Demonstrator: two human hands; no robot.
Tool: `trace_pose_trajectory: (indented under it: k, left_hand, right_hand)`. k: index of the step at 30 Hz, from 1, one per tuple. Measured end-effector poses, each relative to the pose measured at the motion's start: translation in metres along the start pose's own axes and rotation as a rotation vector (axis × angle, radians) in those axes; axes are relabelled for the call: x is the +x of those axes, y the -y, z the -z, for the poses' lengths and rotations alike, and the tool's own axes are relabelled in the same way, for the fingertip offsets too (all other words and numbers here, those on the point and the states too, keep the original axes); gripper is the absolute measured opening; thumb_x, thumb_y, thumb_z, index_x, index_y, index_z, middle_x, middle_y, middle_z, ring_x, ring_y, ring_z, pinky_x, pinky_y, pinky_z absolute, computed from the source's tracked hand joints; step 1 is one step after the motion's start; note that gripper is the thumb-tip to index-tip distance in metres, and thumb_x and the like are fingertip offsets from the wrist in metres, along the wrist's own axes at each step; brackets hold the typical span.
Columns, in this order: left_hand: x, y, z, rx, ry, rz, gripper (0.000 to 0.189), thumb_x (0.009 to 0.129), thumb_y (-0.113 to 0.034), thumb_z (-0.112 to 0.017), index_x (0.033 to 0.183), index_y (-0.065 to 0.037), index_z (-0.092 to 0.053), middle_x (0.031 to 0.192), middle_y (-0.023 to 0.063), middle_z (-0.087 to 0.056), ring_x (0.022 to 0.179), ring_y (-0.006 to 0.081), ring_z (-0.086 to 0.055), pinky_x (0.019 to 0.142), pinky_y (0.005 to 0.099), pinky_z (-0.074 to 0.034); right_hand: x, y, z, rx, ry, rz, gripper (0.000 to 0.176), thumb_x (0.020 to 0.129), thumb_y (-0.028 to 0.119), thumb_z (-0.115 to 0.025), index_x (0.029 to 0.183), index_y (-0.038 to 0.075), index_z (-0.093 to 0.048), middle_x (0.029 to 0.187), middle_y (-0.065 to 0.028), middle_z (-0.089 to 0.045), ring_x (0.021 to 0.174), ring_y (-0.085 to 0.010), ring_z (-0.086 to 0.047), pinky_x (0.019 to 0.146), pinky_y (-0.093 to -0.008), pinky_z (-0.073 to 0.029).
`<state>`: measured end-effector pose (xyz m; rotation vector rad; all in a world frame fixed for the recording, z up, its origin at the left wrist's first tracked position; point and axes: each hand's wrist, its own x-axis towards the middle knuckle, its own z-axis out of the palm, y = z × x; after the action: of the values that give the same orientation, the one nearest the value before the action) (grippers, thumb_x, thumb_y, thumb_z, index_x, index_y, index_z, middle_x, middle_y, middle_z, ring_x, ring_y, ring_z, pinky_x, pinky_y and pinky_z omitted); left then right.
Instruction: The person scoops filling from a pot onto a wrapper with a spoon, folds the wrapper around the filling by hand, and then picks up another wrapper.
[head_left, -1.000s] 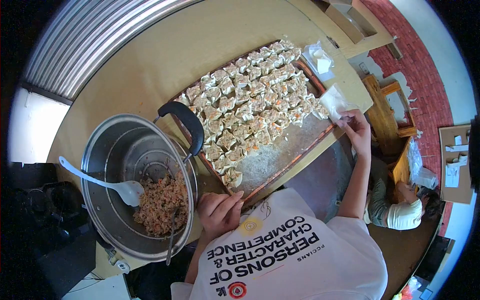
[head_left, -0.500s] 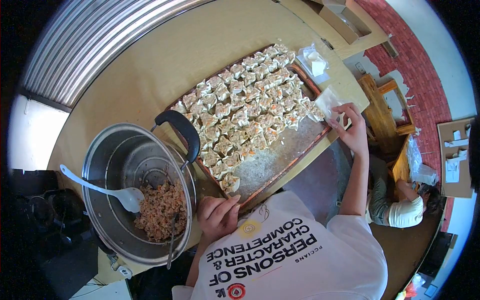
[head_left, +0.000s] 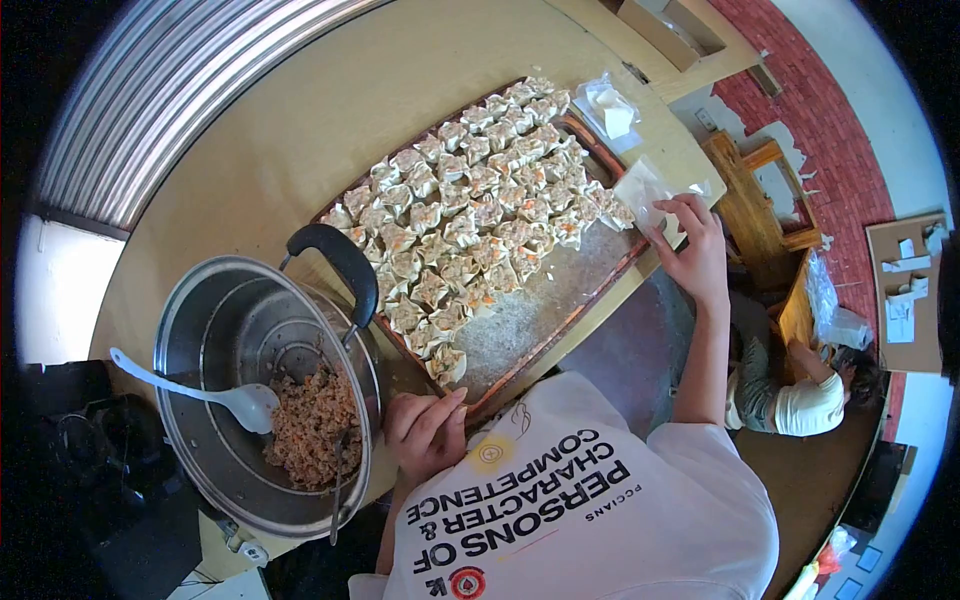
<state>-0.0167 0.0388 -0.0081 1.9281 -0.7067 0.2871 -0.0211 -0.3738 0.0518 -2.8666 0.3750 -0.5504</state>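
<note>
At the right end of the tray, my right hand (head_left: 690, 250) has its thumb and fingers pinched at a clear plastic wrapping (head_left: 640, 187) that holds pale, thin sheets. My left hand (head_left: 425, 430) is closed, fingers curled together, beside the near left corner of the tray (head_left: 545, 350); what it may hold is hidden. Rows of open-topped dumplings (head_left: 470, 210) with meat filling cover the tray's far and left parts. Left of my left hand stands a large steel pot (head_left: 215, 320) with minced filling (head_left: 315, 430), a white ladle (head_left: 250, 405) and a metal spoon (head_left: 337, 500).
Another plastic packet (head_left: 610, 110) with white sheets lies beyond the tray. The pot's black handle (head_left: 345, 265) juts toward the tray. A cardboard box (head_left: 670, 35) sits at the far right. A person (head_left: 800, 390) is bent over near wooden furniture (head_left: 755, 220) on the right.
The whole view has shifted slightly, with tray and pot appearing a little to the left. My right hand stays at the plastic wrapping, and my left hand remains by the tray corner.
</note>
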Motion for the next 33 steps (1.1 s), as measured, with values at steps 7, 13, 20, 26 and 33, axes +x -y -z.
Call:
trace_pose_trajectory:
  k: [7,13,20,26,33]
  left_hand:
    - [0.0038,-0.0011,0.0024,-0.016,0.013,-0.02,0.027,0.082,-0.003,-0.08,0.109,-0.007,-0.077,0.085,0.005,-0.061,0.072,0.023,-0.057,0.069,0.0359,-0.048]
    - [0.0044,-0.0047,0.0043,0.001,0.033,0.017,0.027,0.082,-0.003,-0.08,0.109,-0.007,-0.077,0.086,0.0055,-0.062,0.073,0.0232,-0.058,0.07,0.0357,-0.048]
    - [0.0032,-0.001,0.0014,-0.007,0.007,-0.01,0.027,0.081,-0.002,-0.08,0.107,-0.007,-0.078,0.085,0.0053,-0.061,0.072,0.0232,-0.058,0.069,0.0356,-0.048]
    - [0.0029,0.0008,0.0,-0.002,-0.012,-0.028,0.026,0.081,-0.003,-0.081,0.107,-0.007,-0.078,0.084,0.0048,-0.06,0.072,0.0229,-0.057,0.068,0.0359,-0.047]
    - [0.0015,0.0017,-0.0004,-0.005,-0.012,-0.028,0.026,0.082,-0.004,-0.08,0.107,-0.008,-0.078,0.084,0.0042,-0.059,0.072,0.0231,-0.056,0.068,0.0359,-0.047]
  right_hand:
    - [-0.0003,-0.0006,0.0001,-0.047,-0.018,0.044,0.032,0.08,0.021,-0.082,0.109,0.011,-0.072,0.11,-0.0085,-0.067,0.101,-0.0299,-0.066,0.084,-0.041,-0.047]
    - [0.0024,-0.0002,-0.0005,-0.094,-0.063,0.128,0.037,0.077,0.015,-0.083,0.111,0.011,-0.072,0.11,-0.0062,-0.066,0.085,-0.0253,-0.063,0.084,-0.0385,-0.046]
    - [0.0006,-0.0025,0.0017,-0.089,-0.021,0.104,0.034,0.079,0.014,-0.082,0.111,0.012,-0.072,0.112,-0.0072,-0.066,0.101,-0.0282,-0.065,0.088,-0.039,-0.045]
    - [0.0011,-0.0032,0.0002,-0.102,-0.025,0.102,0.028,0.082,0.019,-0.081,0.108,0.012,-0.073,0.112,-0.0082,-0.067,0.102,-0.0297,-0.067,0.089,-0.0429,-0.046]
    - [0.0016,-0.0038,-0.0018,-0.089,-0.056,0.146,0.02,0.082,0.012,-0.078,0.101,0.011,-0.072,0.105,-0.0075,-0.067,0.096,-0.0285,-0.067,0.086,-0.0416,-0.047]
